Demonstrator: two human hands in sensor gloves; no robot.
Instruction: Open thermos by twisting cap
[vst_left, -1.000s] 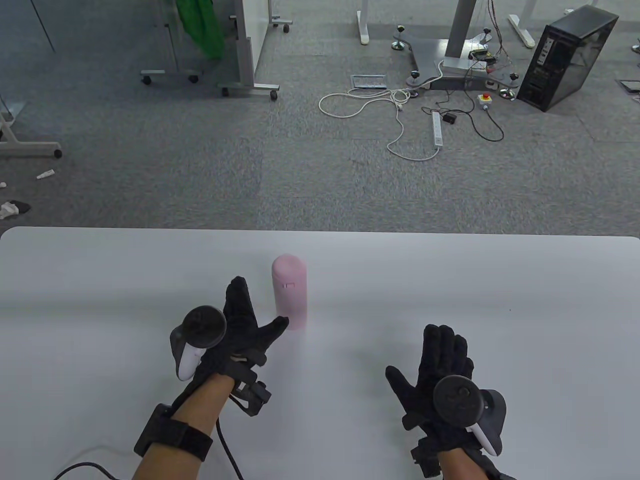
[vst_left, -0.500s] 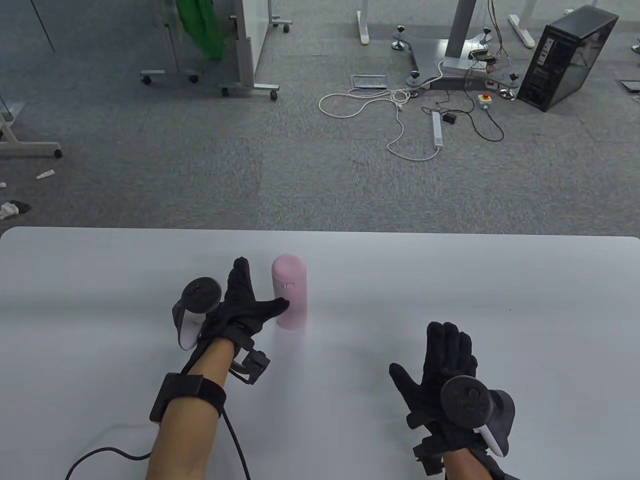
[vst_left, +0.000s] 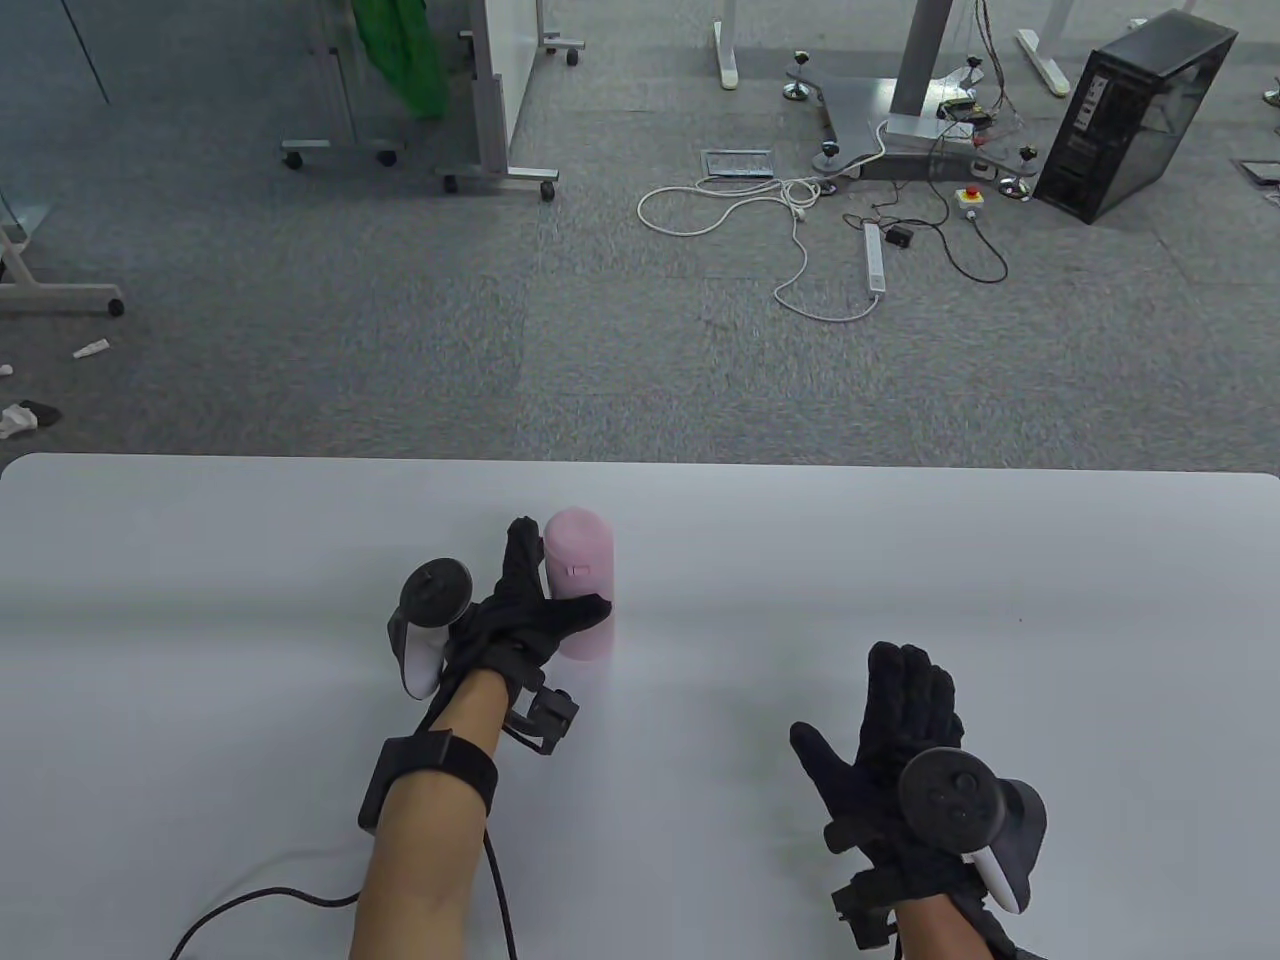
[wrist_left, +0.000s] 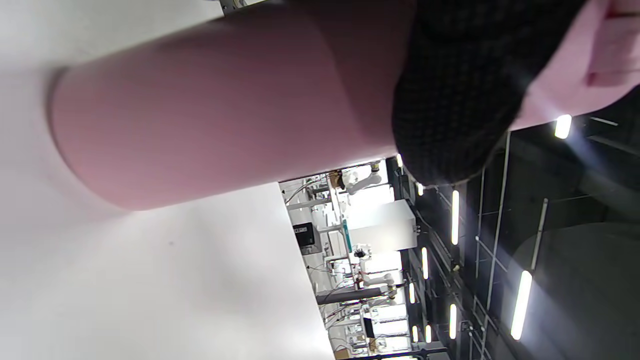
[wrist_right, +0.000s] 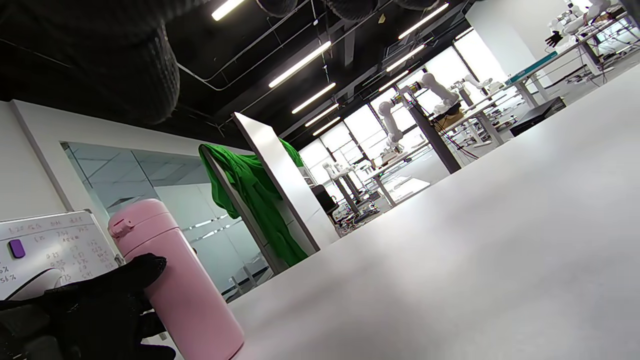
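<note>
Item: pink thermos (vst_left: 580, 585), upright on the white table (vst_left: 900, 560), left of centre and toward the far edge. Cap on, with a small latch tab near the top (wrist_right: 118, 228).

Left hand (vst_left: 515, 615): black sensor glove, tracker (vst_left: 432, 610) strapped to its back. Thumb laid across the near side of the thermos body, fingers reaching up along its left side; the hand touches the bottle, but whether it grips firmly cannot be told. In the left wrist view a gloved finger (wrist_left: 450, 95) lies against the pink wall, below the cap.

Right hand (vst_left: 895, 740): well apart from the thermos, low on the table's right side, fingers spread and holding nothing. Tracker (vst_left: 960, 800) on its back.

Surroundings: black cable (vst_left: 260, 905) trailing from the left wrist strap over the table. Beyond the table, grey carpet with a white power strip (vst_left: 876, 258) and looped white cord, a black computer tower (vst_left: 1135, 115), and a green cloth (vst_left: 405, 55) hung on a wheeled panel.

Writing: a whiteboard (wrist_right: 55, 245) behind the thermos carries handwritten figures, too small to read, and a purple magnet. No brand mark is legible on the thermos.
</note>
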